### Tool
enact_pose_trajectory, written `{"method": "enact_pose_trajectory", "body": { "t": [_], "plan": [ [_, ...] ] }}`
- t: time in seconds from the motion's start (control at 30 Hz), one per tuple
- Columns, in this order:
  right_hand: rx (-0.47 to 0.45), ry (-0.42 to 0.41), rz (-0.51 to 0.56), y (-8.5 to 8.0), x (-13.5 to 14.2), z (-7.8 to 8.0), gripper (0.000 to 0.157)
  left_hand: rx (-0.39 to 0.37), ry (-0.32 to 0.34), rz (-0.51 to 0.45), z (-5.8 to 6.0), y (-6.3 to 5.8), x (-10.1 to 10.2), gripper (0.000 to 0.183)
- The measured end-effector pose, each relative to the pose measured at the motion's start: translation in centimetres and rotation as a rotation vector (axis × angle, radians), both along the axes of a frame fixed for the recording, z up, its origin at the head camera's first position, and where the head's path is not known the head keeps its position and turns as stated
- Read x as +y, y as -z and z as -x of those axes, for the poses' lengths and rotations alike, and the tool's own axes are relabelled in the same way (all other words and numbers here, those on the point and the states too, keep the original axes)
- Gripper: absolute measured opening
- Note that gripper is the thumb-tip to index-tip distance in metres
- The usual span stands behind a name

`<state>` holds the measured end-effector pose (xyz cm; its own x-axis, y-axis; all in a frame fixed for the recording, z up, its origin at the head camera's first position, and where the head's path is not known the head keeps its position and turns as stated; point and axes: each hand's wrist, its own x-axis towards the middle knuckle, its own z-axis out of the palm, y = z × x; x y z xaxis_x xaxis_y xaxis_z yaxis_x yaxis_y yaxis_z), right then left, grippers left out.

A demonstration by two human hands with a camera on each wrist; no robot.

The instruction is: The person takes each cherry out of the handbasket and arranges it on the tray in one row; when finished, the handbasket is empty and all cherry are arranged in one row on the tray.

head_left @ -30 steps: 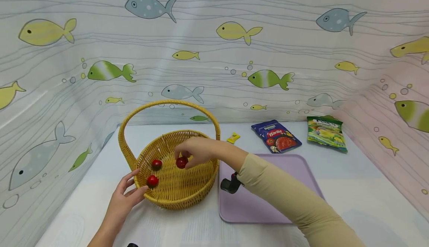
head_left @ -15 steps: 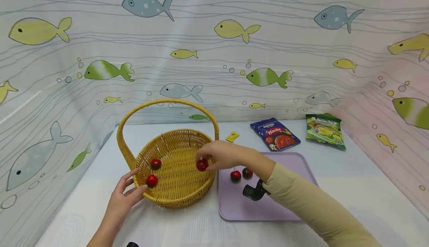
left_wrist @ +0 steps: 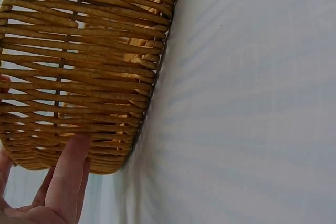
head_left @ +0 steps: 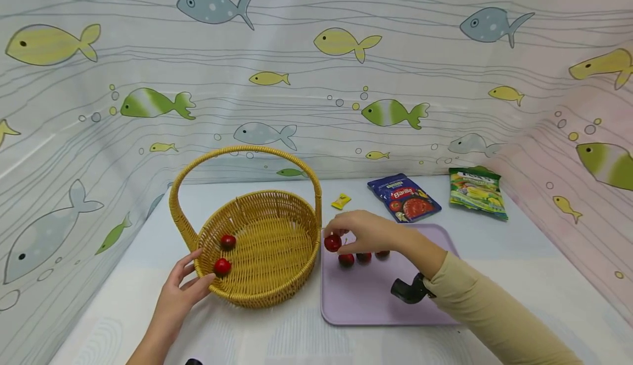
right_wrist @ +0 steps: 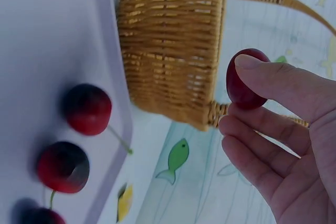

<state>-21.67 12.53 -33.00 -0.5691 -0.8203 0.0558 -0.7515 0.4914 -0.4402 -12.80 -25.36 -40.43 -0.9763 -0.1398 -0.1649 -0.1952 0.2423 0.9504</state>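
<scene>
My right hand (head_left: 363, 232) pinches a dark red cherry (head_left: 333, 242) between thumb and fingers, above the left edge of the lilac tray (head_left: 356, 304). In the right wrist view, the held cherry (right_wrist: 245, 80) shows under the thumb tip, the other fingers loosely bent below it. Several cherries with stems, one of them a red and blackish cherry (right_wrist: 88, 109), lie on the tray. My left hand (head_left: 183, 293) rests its spread fingers against the left side of the wicker basket (head_left: 277, 293). Inside the basket lie two cherries, a brighter one (head_left: 222, 267) and a darker one (head_left: 228, 242).
The basket's tall handle (head_left: 247, 149) arches over it. Behind the tray lie a blue Barilla pouch (head_left: 405, 199), a green packet (head_left: 477, 192) and a small yellow wrapped piece (head_left: 341, 201). A fish-printed sheet (head_left: 296, 95) rises at the back and sides.
My right hand has carried the pinched cherry rightward, from inside the basket across its rim to over the tray. The cherries on the tray have come into sight. The left hand stays at the basket.
</scene>
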Motion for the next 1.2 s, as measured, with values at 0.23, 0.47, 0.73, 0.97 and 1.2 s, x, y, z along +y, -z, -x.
{"method": "enact_pose_trajectory", "body": {
  "t": [0.23,0.47,0.73,0.97,1.2],
  "plan": [
    [-0.017,0.086,-0.001,0.6,3.2,-0.6,0.030,0.003,-0.001,-0.013,-0.1,-0.1,0.1,0.068],
    [-0.032,0.141,0.032,1.8,6.6,-1.3,0.031,0.015,-0.001,-0.004,-0.1,-0.2,0.1,0.068],
    [-0.052,0.214,0.039,4.0,10.1,-1.6,0.031,0.018,0.000,-0.004,0.0,-0.1,0.1,0.068],
    [-0.011,0.249,0.049,5.7,11.9,-1.6,0.029,0.013,-0.001,-0.014,-0.1,-0.2,0.2,0.069],
    [0.007,0.299,0.029,6.7,13.0,-1.0,0.028,0.025,0.000,-0.020,-0.1,-0.1,0.0,0.068]
  ]
}}
